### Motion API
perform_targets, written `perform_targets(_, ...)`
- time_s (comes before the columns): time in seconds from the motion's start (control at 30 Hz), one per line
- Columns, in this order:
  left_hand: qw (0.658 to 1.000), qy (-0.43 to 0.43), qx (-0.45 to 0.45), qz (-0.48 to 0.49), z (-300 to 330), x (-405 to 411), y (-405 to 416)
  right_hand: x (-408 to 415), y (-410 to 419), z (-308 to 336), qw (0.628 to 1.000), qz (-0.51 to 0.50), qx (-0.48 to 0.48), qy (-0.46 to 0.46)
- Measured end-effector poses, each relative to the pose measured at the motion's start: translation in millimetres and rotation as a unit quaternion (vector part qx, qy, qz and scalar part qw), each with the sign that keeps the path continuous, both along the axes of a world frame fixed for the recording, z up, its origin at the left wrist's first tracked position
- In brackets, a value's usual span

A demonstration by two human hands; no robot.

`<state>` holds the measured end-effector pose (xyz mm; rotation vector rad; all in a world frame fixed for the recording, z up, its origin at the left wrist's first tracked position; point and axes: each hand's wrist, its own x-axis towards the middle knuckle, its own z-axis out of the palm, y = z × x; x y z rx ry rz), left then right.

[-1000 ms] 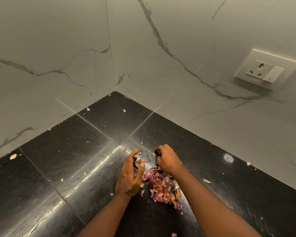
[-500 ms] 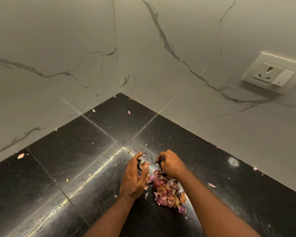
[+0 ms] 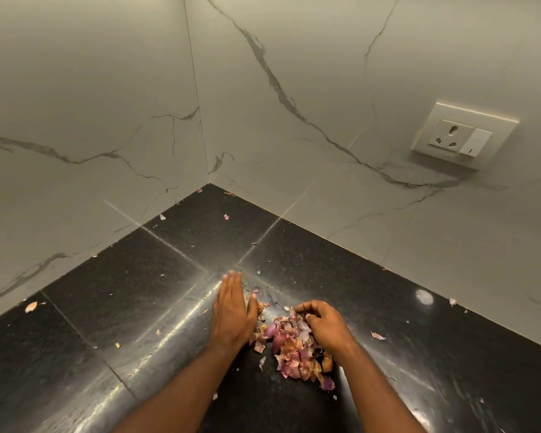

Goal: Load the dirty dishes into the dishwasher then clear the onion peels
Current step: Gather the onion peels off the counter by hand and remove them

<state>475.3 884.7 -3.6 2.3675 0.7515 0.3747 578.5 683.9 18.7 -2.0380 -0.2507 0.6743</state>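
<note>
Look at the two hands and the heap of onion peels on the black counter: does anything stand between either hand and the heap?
Nothing visible does. The left hand lies flat, its thumb edge against the heap of onion peels; the right hand curls over its other side. Only stray flakes lie on the counter.

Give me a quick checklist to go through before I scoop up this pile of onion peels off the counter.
1. Peels gathered in one heap: ok, the onion peel pile sits between both hands.
2. Left hand placed to corral: ok, flat, fingers straight, edge against the pile's left side.
3. Right hand placed: ok, curled over the pile's right side.
4. Stray bits collected: not ok, loose scraps remain on the black counter, such as one far left and one right of the pile.
5. Bin or container ready: cannot tell, none in view.
6. Wall socket clear of the work: ok, well away.
</note>
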Motion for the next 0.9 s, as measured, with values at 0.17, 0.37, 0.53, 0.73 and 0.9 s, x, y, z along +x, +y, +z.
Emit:
perform_targets(0.17,0.967,0.219,0.089,-0.093,2.2,13.6,8.9,-3.3,-8.1,-9.1,0.998,-0.038,0.042,0.016)
perform_targets(0.37,0.942,0.093,-0.033,-0.321,11.0,-19.6,-16.7,-10.9,-6.6,-9.2,0.999,-0.023,0.034,-0.035)
perform_targets(0.53,0.983,-0.098,-0.075,-0.134,16.8,-18.5,-5.8,-15.2,-12.9,-8.5,0.998,-0.025,0.04,-0.037)
perform_targets(0.73,0.969,0.136,0.058,-0.2,10.0,0.7,-2.6,-20.5,-18.2,-11.8,0.998,-0.033,0.048,-0.037)
perform_targets(0.9,0.956,0.028,-0.032,-0.289,10.6,-20.1,-37.9,-27.8,-25.5,-23.7,0.994,-0.023,0.061,-0.088)
